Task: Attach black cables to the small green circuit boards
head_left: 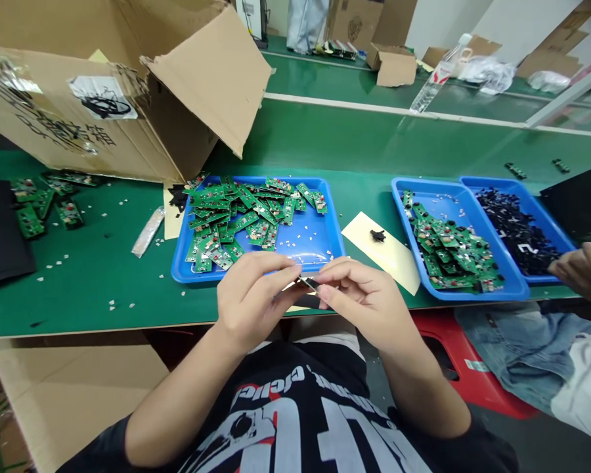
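Hands meeting over the table edge, one small board pinched between them.

Left hand (249,295) and right hand (359,295) raised in front of the chest, forearms angled inward, wrists bent, fingertips touching at the board (306,283). Both grips narrow, thumb against forefinger, closed on the board's ends; board seen edge-on, detail too small to tell. Held just near the front rim of the left tray (320,238), which carries a heap of green boards (236,220). Middle tray (473,203) with more boards and a far tray (522,190) of black parts to the right. Another person's hand (584,269) rests at the far tray.
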Tool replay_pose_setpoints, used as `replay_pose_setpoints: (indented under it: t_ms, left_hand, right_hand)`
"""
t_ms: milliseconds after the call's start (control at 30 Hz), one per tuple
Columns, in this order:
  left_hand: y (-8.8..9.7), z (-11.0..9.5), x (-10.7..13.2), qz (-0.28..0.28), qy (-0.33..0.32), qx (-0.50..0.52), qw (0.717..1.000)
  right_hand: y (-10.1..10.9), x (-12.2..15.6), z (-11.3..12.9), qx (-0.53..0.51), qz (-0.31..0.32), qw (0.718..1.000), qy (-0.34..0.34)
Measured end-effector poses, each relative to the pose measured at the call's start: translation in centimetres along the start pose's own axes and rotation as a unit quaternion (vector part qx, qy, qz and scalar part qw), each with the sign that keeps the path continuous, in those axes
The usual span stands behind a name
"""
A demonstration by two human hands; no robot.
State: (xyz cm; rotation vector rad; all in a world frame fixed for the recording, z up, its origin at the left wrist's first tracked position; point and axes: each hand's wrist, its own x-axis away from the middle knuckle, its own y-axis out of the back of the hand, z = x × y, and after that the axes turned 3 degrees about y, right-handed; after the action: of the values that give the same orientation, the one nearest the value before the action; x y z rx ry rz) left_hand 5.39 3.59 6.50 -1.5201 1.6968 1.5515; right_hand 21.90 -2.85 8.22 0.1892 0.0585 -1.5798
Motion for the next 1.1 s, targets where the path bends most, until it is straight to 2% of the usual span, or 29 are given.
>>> replay_pose_setpoints:
  t_ms: [133,233,433,600,700,833,1100]
  left_hand:
    - [0.2,0.5,0.3,-0.019,-0.036,-0.047,0.998]
    - [0.3,0.7,0.5,-0.038,-0.052,-0.073,0.995]
    - [0.2,0.6,0.5,-0.067,-0.052,-0.064,0.994]
    - [0.1,0.7,0.6,-0.081,-0.054,-0.073,0.993]
    - [0.1,0.8,0.8,-0.096,-0.054,-0.066,0.992]
    - [0.3,0.8,0.8,-0.094,-0.065,-0.064,0.991]
    - [0.2,0.2,0.5,-0.091,-0.048,-0.066,0.992]
  right_hand:
    - [0.0,0.0,0.4,0.007,-0.011,1.000,0.005]
    - [0.0,0.1,1.0,-0.027,0.010,0.999,-0.028]
    - [0.0,-0.6,1.2,-0.083,0.046,0.990,-0.103]
    - [0.0,-1.3,0.8,-0.096,0.055,0.987,-0.120]
    - [0.1,-1.3,1.0,-0.077,0.040,0.991,-0.099]
    - [0.3,-0.9,1.5,0.004,0.018,0.999,-0.028]
    - [-0.2,-0.7,1.5,0.083,0.001,0.995,0.055]
